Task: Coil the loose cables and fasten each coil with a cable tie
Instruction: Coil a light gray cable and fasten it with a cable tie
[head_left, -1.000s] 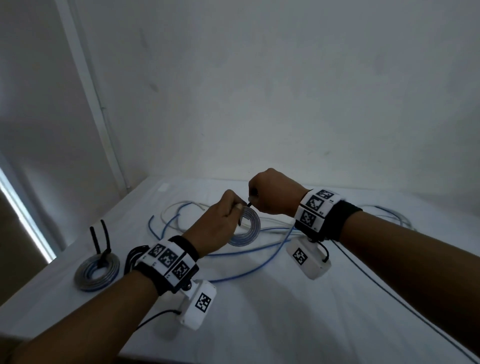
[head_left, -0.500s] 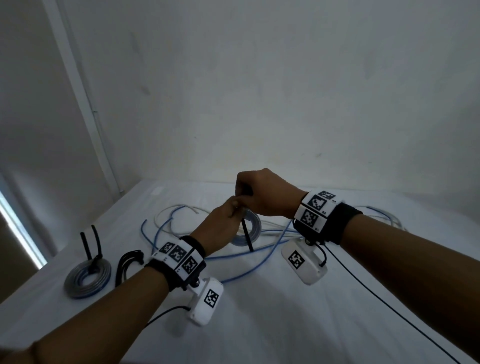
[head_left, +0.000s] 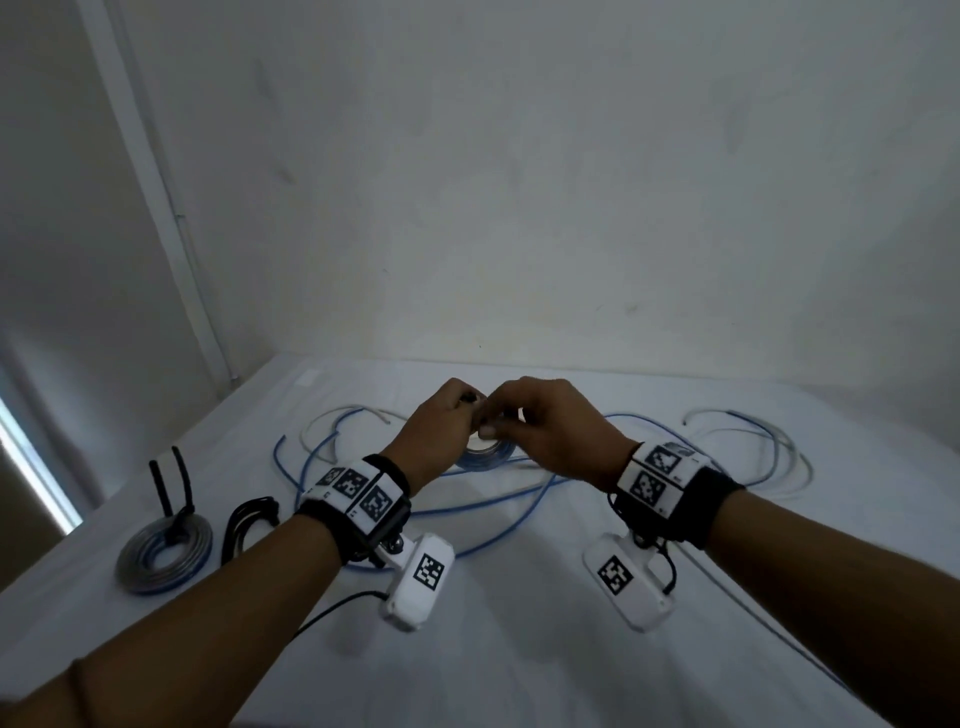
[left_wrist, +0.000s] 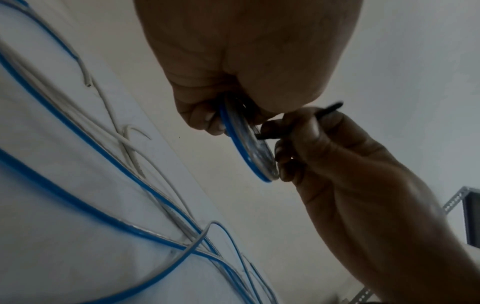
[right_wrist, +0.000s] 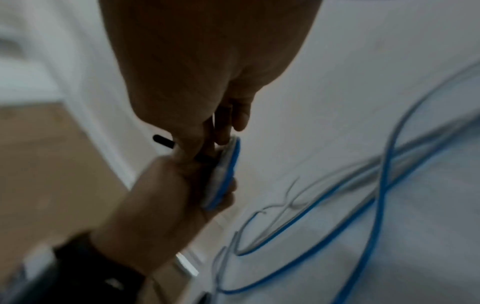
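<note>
Above the middle of the white table (head_left: 519, 649) I hold a small coil (head_left: 485, 453) of blue and grey cable, lifted clear of the surface between both hands. I can read no brand or writing anywhere; the only markings are black-and-white square code tags on the wristbands (head_left: 358, 491) and on the white camera housings (head_left: 418, 582) hanging under each wrist.

My left hand (head_left: 441, 431) has its fingers curled round the rim of the coil (left_wrist: 246, 142). My right hand (head_left: 550, 428) pinches a black cable tie (left_wrist: 328, 110) between thumb and fingertips, right against the coil (right_wrist: 226, 174). In the left wrist view the coil stands on edge, its flat face turned toward my right hand (left_wrist: 337, 164), and the tie runs across it with its free end sticking out past my thumb. Whether the tie is already closed into a loop, I cannot tell.

Loose blue cable (head_left: 498, 512) and grey cable (head_left: 769, 452) sprawl in wide loops over the table beneath and behind my hands. At the near left lies a finished coil (head_left: 163, 556), flat, with two black tie ends (head_left: 171, 488) standing upright from it. Just to its right lies a bundle of spare black ties (head_left: 249, 525). My own knuckles block most of the coil in the head view
</note>
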